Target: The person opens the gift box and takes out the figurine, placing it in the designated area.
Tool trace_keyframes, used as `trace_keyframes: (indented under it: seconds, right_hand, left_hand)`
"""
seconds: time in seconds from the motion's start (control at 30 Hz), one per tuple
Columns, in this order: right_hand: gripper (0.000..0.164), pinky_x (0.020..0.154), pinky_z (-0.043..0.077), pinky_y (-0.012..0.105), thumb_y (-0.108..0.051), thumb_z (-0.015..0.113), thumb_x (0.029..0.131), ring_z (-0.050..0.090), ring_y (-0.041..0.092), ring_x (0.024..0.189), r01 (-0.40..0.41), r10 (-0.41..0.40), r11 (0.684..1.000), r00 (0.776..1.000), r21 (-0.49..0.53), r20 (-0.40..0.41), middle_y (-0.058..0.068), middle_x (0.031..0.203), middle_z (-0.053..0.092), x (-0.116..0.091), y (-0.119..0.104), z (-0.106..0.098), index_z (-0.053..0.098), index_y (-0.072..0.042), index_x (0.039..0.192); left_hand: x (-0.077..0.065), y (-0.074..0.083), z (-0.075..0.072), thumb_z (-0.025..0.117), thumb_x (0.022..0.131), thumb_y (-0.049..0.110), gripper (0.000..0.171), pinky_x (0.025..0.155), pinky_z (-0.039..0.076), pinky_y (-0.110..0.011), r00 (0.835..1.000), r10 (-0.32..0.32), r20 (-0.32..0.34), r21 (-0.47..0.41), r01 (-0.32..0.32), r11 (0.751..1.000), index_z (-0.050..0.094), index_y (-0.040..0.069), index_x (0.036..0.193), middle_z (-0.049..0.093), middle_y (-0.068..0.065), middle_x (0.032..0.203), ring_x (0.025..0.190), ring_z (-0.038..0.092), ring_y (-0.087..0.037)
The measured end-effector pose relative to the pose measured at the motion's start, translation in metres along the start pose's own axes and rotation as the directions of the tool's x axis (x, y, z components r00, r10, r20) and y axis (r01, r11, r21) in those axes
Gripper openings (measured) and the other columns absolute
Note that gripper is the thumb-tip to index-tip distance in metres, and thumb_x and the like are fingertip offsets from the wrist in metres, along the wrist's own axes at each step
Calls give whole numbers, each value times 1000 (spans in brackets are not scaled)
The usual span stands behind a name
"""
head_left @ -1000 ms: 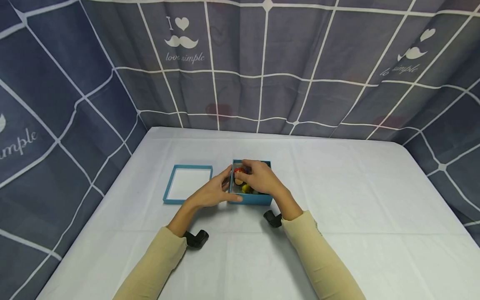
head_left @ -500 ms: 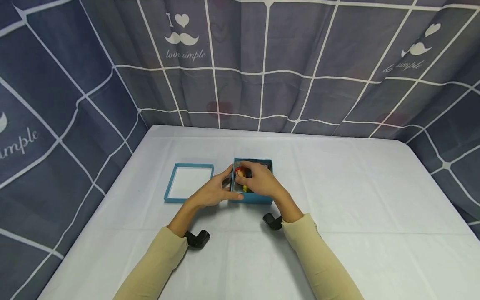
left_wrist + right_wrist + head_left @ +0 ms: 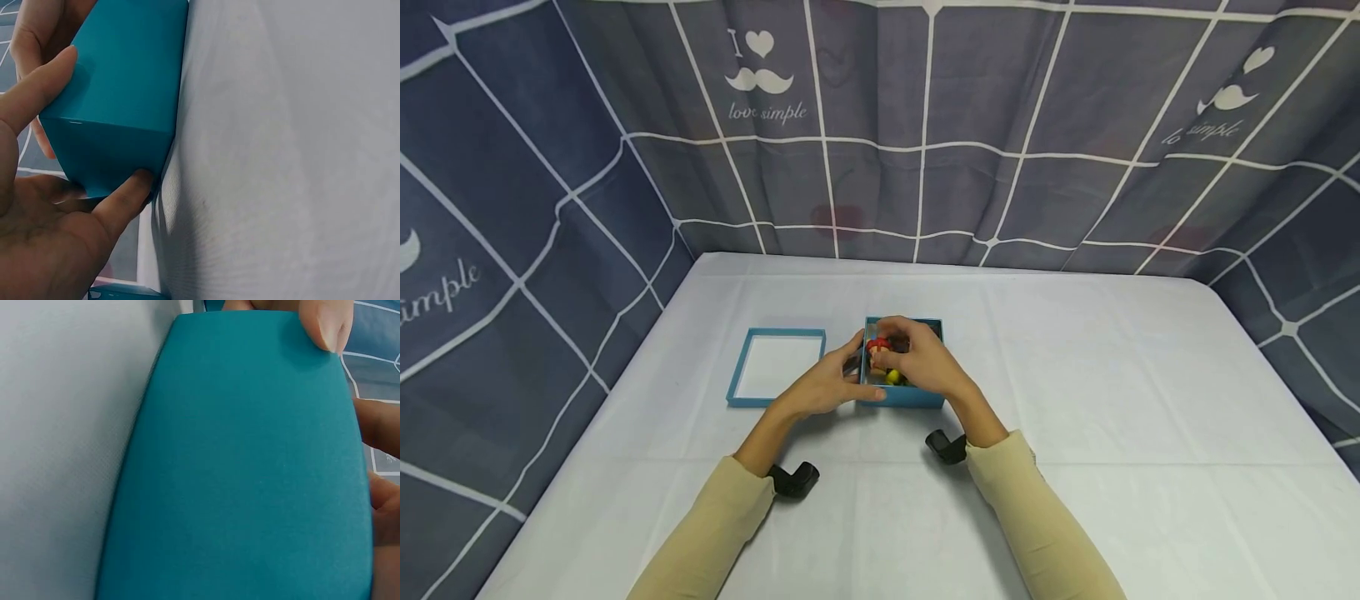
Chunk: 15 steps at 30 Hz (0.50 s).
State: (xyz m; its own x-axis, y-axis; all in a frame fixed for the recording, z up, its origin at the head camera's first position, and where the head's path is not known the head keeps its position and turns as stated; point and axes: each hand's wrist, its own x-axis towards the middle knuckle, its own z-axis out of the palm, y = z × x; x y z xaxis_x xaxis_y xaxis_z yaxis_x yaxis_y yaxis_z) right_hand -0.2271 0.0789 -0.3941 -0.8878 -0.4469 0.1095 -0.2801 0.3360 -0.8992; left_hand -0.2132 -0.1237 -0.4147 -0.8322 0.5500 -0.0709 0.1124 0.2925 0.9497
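Observation:
A blue-teal open box [image 3: 910, 397] stands on the table, its plain front wall filling much of the right wrist view. My left hand [image 3: 820, 383] grips its left front corner, thumb on the front wall [image 3: 131, 62] and fingers against the left side. Over the box, my right hand [image 3: 917, 354] reaches in and pinches a small toy figure [image 3: 878, 344] with a red top and beige lower part. A small yellow thing [image 3: 893, 377] lies inside near the front wall. The right hand covers much of the box's inside.
To the left of the box lies its blue-rimmed lid [image 3: 740, 367], white inside facing up. A white cloth covers the table [image 3: 1112, 375]. A grey gridded curtain [image 3: 880, 192] hangs behind and along both sides.
The toy figure has turned and shifted slightly between the right hand's fingers, inside the box. The left hand keeps its grip on the box, and the lid stays put.

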Motion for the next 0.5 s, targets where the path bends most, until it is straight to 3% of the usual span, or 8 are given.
trace_keyframes:
  seconds: [0.27, 0.5]
  right_hand:
    - [48, 75, 55, 34, -9, 66, 93, 59, 26, 98, 8, -9, 1000, 999, -9, -47, 13, 115, 63, 0, 1, -2, 53, 3, 137]
    - [54, 91, 54, 38, -13, 68, 92, 62, 30, 114, -29, 28, 999, 998, -17, -61, 19, 136, 55, 0, 0, -1, 51, 2, 141]
  left_hand:
    - [1, 0, 0, 79, 86, 23, 109, 111, 37, -40, 999, -40, -9, -20, 39, 999, 0, 11, 159, 19, -11, 161, 144, 27, -25]
    - [2, 0, -1, 78, 87, 23, 107, 111, 38, -40, 999, -36, -5, -23, 36, 999, 0, 13, 159, 25, -7, 159, 144, 28, -23]
